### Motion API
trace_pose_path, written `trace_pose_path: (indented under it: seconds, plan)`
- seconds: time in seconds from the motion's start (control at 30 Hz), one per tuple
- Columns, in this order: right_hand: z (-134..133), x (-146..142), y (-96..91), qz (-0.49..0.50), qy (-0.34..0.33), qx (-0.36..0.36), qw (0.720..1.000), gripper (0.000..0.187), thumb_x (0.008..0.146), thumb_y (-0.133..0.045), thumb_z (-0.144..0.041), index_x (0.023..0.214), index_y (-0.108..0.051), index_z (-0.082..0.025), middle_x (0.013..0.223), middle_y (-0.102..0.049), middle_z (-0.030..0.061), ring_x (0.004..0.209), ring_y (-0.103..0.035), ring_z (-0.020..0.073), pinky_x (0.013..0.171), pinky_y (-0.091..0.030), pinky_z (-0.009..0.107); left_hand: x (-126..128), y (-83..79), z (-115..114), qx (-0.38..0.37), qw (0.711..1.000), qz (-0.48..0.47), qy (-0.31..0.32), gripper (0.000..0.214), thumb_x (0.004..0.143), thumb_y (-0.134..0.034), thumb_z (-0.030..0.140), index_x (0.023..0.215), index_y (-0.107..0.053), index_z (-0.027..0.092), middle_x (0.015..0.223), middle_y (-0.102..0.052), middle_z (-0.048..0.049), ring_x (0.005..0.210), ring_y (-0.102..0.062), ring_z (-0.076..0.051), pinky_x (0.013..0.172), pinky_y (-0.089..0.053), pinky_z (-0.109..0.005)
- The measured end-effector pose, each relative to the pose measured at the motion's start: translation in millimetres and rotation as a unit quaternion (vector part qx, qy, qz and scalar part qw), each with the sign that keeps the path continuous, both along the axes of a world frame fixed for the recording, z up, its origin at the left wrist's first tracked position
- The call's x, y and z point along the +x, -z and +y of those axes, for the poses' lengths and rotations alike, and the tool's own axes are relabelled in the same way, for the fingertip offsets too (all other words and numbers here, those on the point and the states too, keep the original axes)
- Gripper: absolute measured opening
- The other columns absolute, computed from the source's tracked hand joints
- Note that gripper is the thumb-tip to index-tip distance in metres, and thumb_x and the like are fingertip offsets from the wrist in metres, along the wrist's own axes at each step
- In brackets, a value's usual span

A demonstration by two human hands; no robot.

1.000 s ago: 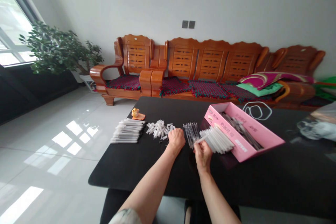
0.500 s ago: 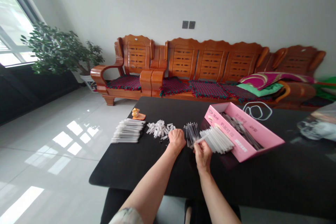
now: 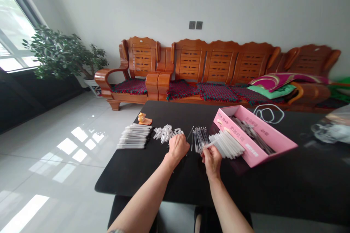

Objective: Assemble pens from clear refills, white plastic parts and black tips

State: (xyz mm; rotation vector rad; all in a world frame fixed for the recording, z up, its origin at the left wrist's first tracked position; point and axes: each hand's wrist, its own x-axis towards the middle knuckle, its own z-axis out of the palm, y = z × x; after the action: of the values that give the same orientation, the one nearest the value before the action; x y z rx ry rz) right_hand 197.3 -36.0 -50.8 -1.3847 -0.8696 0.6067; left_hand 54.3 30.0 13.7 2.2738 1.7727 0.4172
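My left hand is closed on a thin dark pen refill, slanting up from the fingertips; its grip is partly hidden. It hovers beside a heap of short white caps. My right hand pinches a translucent white pen barrel, its tip pointing left. Between the hands lies a row of dark-tipped refills. Just beyond my right hand is a stack of white barrels. Far to the left, several pens with dark ends lie side by side.
A pink box with grey-black pieces inside stands right of the barrels. A small yellow figurine sits near the black table's left back corner. White loops and a plastic bag lie right. Wooden seats stand behind.
My left hand has drawn slightly left and toward me, away from the refill row, with one refill now showing at its fingers. My right hand keeps its barrel almost in place.
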Motion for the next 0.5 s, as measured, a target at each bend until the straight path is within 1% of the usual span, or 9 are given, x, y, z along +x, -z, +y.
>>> trace_pose_path:
  seconds: [0.07,0.17,0.27,0.37,0.5]
  plan:
    - [0,0,1.0,0.048,-0.008,0.017,0.999,0.018,0.078,-0.063,-0.036,0.078,-0.06,-0.018,0.051,-0.057,-0.0049,0.037,-0.048,0.0114,0.036,-0.036,0.022,-9,1.1,-9,-0.013,1.0,-0.014,0.002,0.023,0.078,-0.051,0.016,0.085,-0.072,0.012,0.085,-0.072,-0.015,0.084,-0.068,-0.025,0.074,-0.048,-0.029]
    - [3,0,-0.3,0.131,-0.009,0.045,0.99,0.021,0.074,-0.066,-0.037,0.08,-0.06,-0.017,0.052,-0.061,-0.0033,0.034,-0.051,0.0122,0.034,-0.039,0.022,-21,5.3,-22,-0.032,0.999,-0.04,-0.011,0.017,0.077,-0.053,0.016,0.081,-0.07,0.014,0.082,-0.072,-0.0117,0.081,-0.067,-0.022,0.072,-0.046,-0.027]
    - [7,0,-6.4,0.202,-0.02,0.046,0.978,0.023,0.07,-0.069,-0.036,0.079,-0.059,-0.017,0.051,-0.063,-0.0014,0.033,-0.053,0.0136,0.032,-0.042,0.023,-32,11.4,-30,-0.036,0.996,-0.08,-0.008,0.014,0.074,-0.055,0.013,0.077,-0.068,0.016,0.074,-0.07,-0.0067,0.075,-0.065,-0.019,0.067,-0.043,-0.025]
    - [11,-1,-14.0,0.251,-0.052,0.032,0.966,0.022,0.067,-0.069,-0.033,0.078,-0.059,-0.017,0.05,-0.064,-0.0005,0.034,-0.055,0.0149,0.032,-0.044,0.024,-45,16.6,-33,-0.029,0.987,-0.156,0.016,0.015,0.07,-0.055,0.009,0.077,-0.066,0.018,0.069,-0.067,-0.0012,0.066,-0.061,-0.015,0.062,-0.04,-0.023]
    - [16,-3,-19.7,0.292,-0.084,0.021,0.952,0.018,0.065,-0.068,-0.029,0.076,-0.06,-0.017,0.051,-0.065,0.0001,0.035,-0.057,0.0154,0.032,-0.046,0.025,-63,16.4,-35,-0.031,0.96,-0.271,0.061,0.019,0.071,-0.051,0.009,0.08,-0.065,0.019,0.064,-0.062,0.0032,0.058,-0.054,-0.01,0.057,-0.037,-0.02]
